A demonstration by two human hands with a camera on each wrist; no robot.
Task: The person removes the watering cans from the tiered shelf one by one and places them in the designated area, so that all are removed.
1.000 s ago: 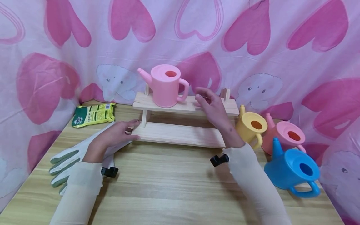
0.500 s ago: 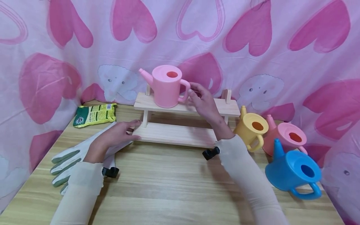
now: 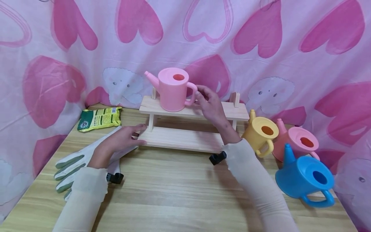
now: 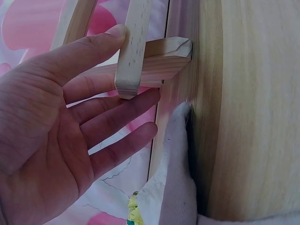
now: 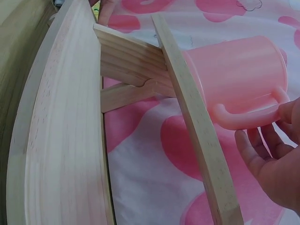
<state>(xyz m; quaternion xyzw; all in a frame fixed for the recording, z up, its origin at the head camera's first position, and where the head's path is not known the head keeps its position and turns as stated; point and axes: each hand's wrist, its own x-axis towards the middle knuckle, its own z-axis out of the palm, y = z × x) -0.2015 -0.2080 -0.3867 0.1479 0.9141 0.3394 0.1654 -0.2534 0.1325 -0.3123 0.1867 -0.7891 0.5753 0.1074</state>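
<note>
A pink watering can stands on the upper board of a two-tier wooden shelf, its spout to the left and handle to the right. My right hand is at that handle; the right wrist view has the thumb on the handle and the fingers bent on its other side, pinching it. With my left hand I hold the left end of the lower board, thumb on one face and fingers behind. The lower board carries nothing.
Yellow, second pink and blue watering cans stand to the right on the wooden table. White-and-green gloves lie under my left forearm, a green-yellow packet behind them. A heart-patterned curtain hangs at the back.
My right hand has moved left across the upper board and taken the pink can's handle. The left hand stays on the shelf end, and the can keeps its place.
</note>
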